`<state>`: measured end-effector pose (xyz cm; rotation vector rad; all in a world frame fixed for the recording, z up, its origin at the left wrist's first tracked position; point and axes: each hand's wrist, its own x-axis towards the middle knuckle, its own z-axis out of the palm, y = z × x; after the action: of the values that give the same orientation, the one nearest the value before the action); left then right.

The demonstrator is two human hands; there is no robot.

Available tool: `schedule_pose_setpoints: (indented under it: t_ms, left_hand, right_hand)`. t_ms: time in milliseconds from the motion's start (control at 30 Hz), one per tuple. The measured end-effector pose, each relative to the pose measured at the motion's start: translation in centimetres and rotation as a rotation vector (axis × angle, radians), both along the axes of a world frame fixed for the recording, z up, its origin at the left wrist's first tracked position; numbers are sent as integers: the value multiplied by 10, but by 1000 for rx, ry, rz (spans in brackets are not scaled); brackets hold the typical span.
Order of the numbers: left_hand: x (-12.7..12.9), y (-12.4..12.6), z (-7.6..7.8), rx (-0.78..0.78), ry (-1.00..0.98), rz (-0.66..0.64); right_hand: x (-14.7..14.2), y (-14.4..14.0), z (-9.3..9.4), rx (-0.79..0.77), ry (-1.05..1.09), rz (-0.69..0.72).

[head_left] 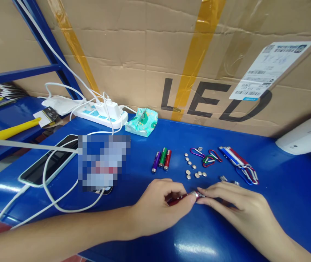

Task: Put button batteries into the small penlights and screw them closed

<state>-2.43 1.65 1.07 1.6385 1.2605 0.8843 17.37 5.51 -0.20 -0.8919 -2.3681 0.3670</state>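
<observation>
My left hand (162, 203) is closed around a small red metal tube (175, 200) that looks like a mini flashlight body. At the tube's right end, the fingertips of my right hand (242, 209) pinch a small silver end piece (199, 195); whether it is joined to the tube I cannot tell. Just beyond my hands lie several button cells (188, 172). Farther left stand out a purple tube (156, 162), a green tube (163, 157) and a red tube (167, 160), side by side. Small silver parts (223, 178) lie behind my right hand, partly hidden.
Loose carabiners (208, 160) lie past the button cells, with flashlights on carabiners (239, 163) to their right. At left are a phone (50, 160), white cables and a power strip (100, 116). A tissue pack (142, 122) rests against the big cardboard box (133, 47). A white cup-like container (302, 136) is far right.
</observation>
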Motion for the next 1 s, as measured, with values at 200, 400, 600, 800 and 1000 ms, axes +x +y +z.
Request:
schedule_pose_setpoints:
  t_ms: [200, 400, 600, 800, 1000]
  left_hand:
    - [-1, -1, -1, -28, -16, -2]
    - [-2, 1, 0, -24, 4, -20]
    - [-3, 2, 2, -33, 27, -37]
    - [-7, 5, 1, -43, 47, 15]
    - [-7, 7, -4, -5, 26, 54]
  right_hand:
    - [-2, 1, 2, -21, -26, 22]
    - [-4, -1, 3, 1, -21, -26]
    - [-5, -2, 5, -23, -31, -48]
    - [-3, -1, 1, -40, -65, -59]
    - [-3, 0, 0, -46, -76, -75]
